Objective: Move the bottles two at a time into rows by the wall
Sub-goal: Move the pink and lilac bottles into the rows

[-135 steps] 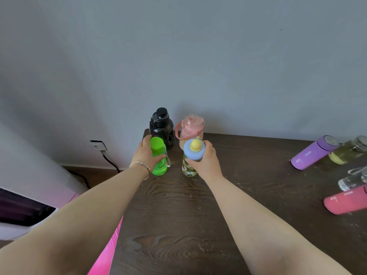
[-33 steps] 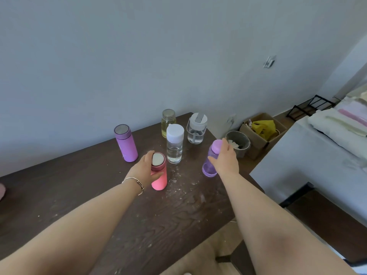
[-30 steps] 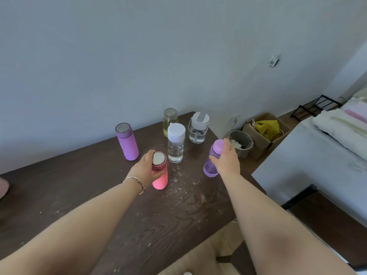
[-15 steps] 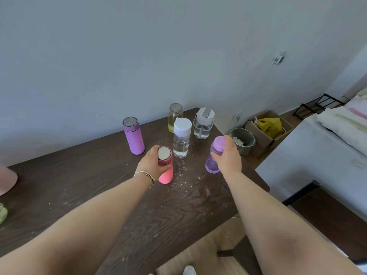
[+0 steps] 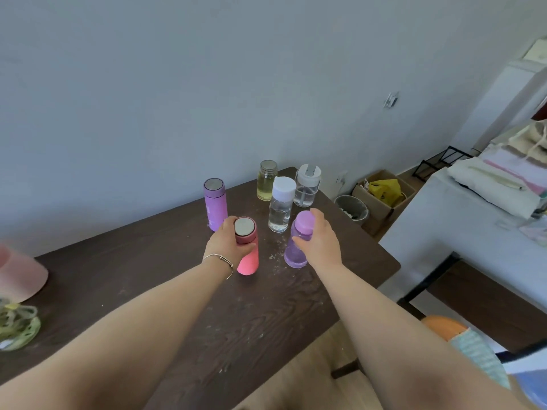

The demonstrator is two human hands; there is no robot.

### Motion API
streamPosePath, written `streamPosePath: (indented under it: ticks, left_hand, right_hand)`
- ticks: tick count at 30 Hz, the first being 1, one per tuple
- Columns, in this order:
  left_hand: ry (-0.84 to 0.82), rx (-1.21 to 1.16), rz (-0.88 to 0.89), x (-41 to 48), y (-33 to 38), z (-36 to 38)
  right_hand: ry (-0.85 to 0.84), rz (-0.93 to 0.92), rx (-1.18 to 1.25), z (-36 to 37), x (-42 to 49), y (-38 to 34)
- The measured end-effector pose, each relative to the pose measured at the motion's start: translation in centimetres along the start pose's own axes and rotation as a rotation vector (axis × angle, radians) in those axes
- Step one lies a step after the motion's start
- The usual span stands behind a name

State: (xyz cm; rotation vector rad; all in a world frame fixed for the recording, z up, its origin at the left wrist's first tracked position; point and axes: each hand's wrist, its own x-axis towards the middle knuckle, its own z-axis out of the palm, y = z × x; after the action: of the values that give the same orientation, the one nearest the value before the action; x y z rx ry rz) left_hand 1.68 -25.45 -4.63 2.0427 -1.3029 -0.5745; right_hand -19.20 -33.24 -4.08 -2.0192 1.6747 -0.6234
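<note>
My left hand [image 5: 226,242] grips the upper part of a pink flask [image 5: 248,258] with a silver cap. My right hand [image 5: 321,241] holds a translucent purple bottle [image 5: 294,250] just under its purple cap. Both bottles are upright, near the right end of the dark wooden table [image 5: 183,291]; whether their bases touch it I cannot tell. Behind them stand a purple flask [image 5: 215,204], a clear bottle with a white cap [image 5: 281,204], a yellow-tinted jar [image 5: 266,180] and a clear bottle with a white flip lid [image 5: 306,186], closer to the wall.
A pale pink bottle [image 5: 20,273] and a greenish bottle [image 5: 17,327] show blurred at the left edge. Right of the table are a grey bin [image 5: 352,208], a cardboard box [image 5: 381,193] and a white surface with folded cloths [image 5: 497,184]. Crumbs speckle the wood.
The view has swung left, so the pink and green bottles on the left have come into sight. Both hands have kept their grip and the two bottles have shifted slightly toward me.
</note>
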Motion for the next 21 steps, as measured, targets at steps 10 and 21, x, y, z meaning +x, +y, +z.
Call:
streamPosePath:
  ticks: [10,21]
  left_hand:
    - [0.196,-0.113,-0.225,-6.5,-3.8,-5.0]
    - [0.442,-0.106,-0.442,-17.8,-8.4,-10.4]
  right_hand:
    - [-0.143,-0.162,0.12,3.4,-4.2,-4.7]
    - [-0.359,-0.329,0.243,8.1,-11.8,-10.2]
